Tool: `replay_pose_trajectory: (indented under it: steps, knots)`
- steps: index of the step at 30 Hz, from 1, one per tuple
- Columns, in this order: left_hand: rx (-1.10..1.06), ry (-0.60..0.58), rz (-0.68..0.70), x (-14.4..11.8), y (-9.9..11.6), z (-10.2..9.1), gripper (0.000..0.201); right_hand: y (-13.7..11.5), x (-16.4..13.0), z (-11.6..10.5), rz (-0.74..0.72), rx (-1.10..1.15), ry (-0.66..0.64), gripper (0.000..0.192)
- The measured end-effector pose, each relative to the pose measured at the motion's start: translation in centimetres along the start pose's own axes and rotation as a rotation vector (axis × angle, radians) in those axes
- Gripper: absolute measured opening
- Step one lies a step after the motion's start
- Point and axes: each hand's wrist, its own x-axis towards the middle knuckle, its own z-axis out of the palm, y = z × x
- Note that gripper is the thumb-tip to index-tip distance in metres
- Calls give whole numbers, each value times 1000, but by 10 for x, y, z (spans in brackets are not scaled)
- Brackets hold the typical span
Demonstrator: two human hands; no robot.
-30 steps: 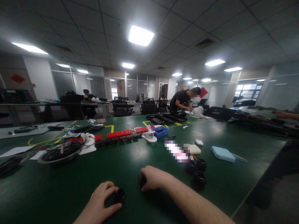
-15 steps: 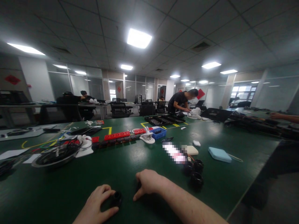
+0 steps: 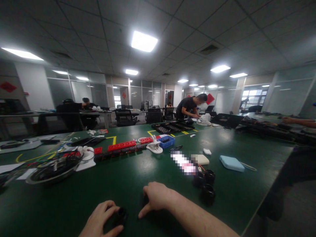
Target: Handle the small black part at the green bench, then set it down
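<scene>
Low in the view, my left hand (image 3: 102,219) has its thumb and fingers curved around a small black cylindrical part (image 3: 121,214) with a round hollow top. Just to the right, my right hand (image 3: 155,199) rests low over the green table (image 3: 138,174), fingers bent down and thumb stretched toward the left hand. Something dark shows between that thumb and the fingers, mostly hidden, and I cannot make out what it is. Several glossy black round parts (image 3: 207,191) with an orange wire stand to the right of my right forearm.
Beyond my hands lie a blurred-out bright screen (image 3: 184,163), a cream box (image 3: 201,159), a light-blue box (image 3: 231,163), a blue bin (image 3: 167,141), a white clamp (image 3: 155,146) and red strips (image 3: 122,145). A metal bowl (image 3: 37,179) holds cables at left. A person (image 3: 186,107) works across the table.
The view has shifted slightly. My left hand and the black cylindrical part sit a little lower and further left. My right hand has hardly moved, its thumb slightly lower.
</scene>
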Motion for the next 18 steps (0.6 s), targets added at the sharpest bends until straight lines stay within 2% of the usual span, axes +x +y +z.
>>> replay_pose_trajectory:
  steps: [7,12,15,17,18]
  knots:
    - [175,-70,-36,3,-5,-1,55,2,-3,-4,-10,16,-18,68]
    - [297,-148,-121,2,0,-3,82,3,-6,-4,-15,25,-14,72]
    - [340,-199,-166,1,5,-6,92,3,-7,-5,-6,25,-34,73]
    - [355,-221,-185,0,9,-8,95,3,-7,-6,-11,17,7,71]
    - [364,-228,-200,0,12,-8,97,1,-7,-7,-15,20,72,68]
